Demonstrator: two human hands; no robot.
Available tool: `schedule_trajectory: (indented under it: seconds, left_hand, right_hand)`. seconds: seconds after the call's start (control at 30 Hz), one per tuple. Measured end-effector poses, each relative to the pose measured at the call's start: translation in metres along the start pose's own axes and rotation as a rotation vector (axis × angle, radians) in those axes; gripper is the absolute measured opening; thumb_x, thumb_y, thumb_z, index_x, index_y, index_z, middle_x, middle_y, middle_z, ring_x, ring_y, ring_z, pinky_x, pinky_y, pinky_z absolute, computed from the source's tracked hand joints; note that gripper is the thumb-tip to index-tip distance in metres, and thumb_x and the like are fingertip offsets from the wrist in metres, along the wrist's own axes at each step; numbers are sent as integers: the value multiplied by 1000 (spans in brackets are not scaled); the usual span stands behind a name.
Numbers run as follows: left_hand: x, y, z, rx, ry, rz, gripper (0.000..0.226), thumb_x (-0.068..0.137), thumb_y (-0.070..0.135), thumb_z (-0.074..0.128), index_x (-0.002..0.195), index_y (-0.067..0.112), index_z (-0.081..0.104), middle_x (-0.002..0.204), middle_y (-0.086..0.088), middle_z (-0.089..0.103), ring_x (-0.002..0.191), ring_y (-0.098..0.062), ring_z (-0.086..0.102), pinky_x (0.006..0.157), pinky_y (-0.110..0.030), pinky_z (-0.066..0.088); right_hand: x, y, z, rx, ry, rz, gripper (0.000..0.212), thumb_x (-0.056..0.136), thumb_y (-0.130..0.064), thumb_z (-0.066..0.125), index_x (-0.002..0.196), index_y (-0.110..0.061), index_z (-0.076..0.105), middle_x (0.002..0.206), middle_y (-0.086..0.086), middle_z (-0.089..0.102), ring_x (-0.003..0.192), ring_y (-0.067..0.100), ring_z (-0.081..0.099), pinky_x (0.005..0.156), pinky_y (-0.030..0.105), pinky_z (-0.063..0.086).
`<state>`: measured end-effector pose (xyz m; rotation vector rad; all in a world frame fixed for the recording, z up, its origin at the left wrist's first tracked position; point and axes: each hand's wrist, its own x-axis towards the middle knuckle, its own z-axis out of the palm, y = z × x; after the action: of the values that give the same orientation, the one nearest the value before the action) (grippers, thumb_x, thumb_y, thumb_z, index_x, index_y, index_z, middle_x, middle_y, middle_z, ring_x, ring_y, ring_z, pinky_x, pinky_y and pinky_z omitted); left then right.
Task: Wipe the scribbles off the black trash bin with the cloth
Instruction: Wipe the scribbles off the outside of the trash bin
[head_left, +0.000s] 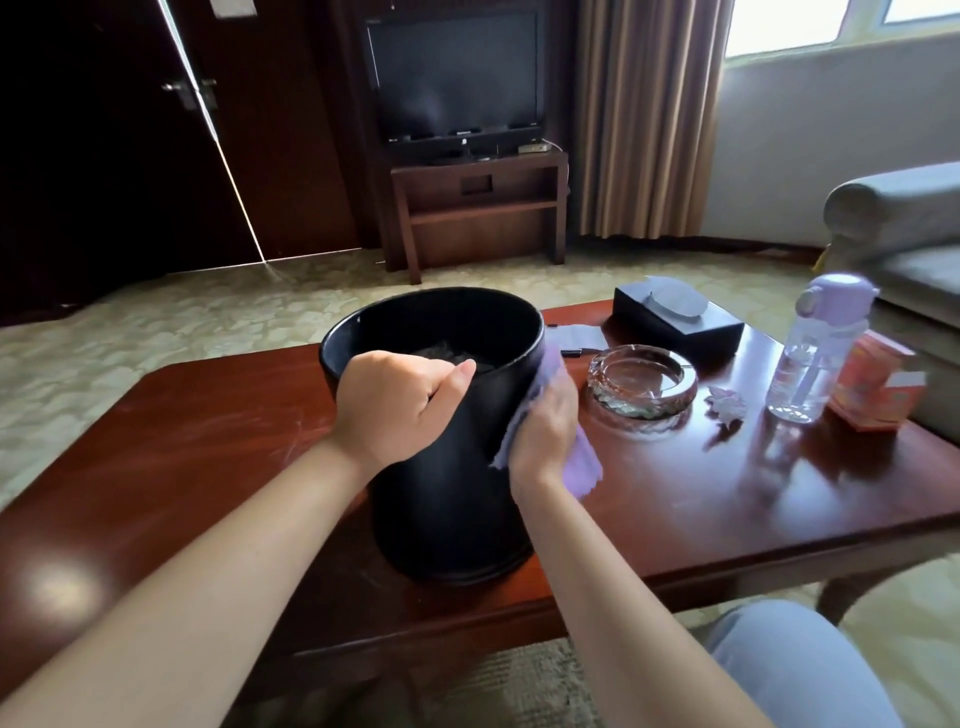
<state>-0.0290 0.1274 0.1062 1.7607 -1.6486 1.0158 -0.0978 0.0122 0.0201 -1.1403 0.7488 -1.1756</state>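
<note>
Wiping is the step in hand, and doing it well looks to depend on two jobs shared between the hands. On the left, the left hand (397, 402) grips the near rim of the trash bin (447, 499), fingers curled over the edge with the thumb lying along the top; a firm hold there should keep the bin from turning or sliding while the other side is rubbed. The bin stands upright near the front edge of a polished reddish wooden table (182, 457), just ahead of the person.

To the right, the right hand (545, 434) presses a lilac cloth (582, 462) flat against the bin's right wall, fingers spread over it, so the cloth is pinned between palm and bin. Short, firm strokes with a clean patch of cloth would probably lift marks best, turning the bin to reach the hidden side.

The bin is matte black, round, wider at the rim than at the base, with a raised ring round the foot. No scribbles can be made out on the side facing the camera; any under the cloth are hidden.
</note>
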Motion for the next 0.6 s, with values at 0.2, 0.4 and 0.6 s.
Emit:
schedule_trajectory:
  seconds: [0.2, 0.4, 0.6]
  left_hand:
    - [-1, 0, 2, 21, 23, 1, 45, 91, 28, 40, 51, 24, 20, 40, 6, 23, 34, -15, 31, 48, -19, 14]
    - [-2, -3, 2, 2, -1, 2, 44, 92, 28, 39, 51, 24, 23, 37, 4, 30, 32, -17, 35, 46, -20, 14]
    - [-1, -3, 3, -1, 5, 6, 44, 91, 29, 39, 51, 24, 21, 44, 9, 20, 34, -15, 32, 48, -19, 14]
  right_hand:
    - [-17, 48, -24, -19, 81, 561, 33, 78, -51, 40, 69, -32, 65, 71, -9, 64, 75, 14, 60, 81, 31, 49]
    - [-26, -27, 8, -40, 10, -146, 43, 101, -26, 32, 141, -12, 39, 142, -4, 41, 133, 7, 34, 115, 28, 22]
    - [47, -77, 9, -98, -216, 287, 33, 97, -39, 43, 102, -12, 63, 97, 5, 66, 88, 19, 61, 79, 28, 46]
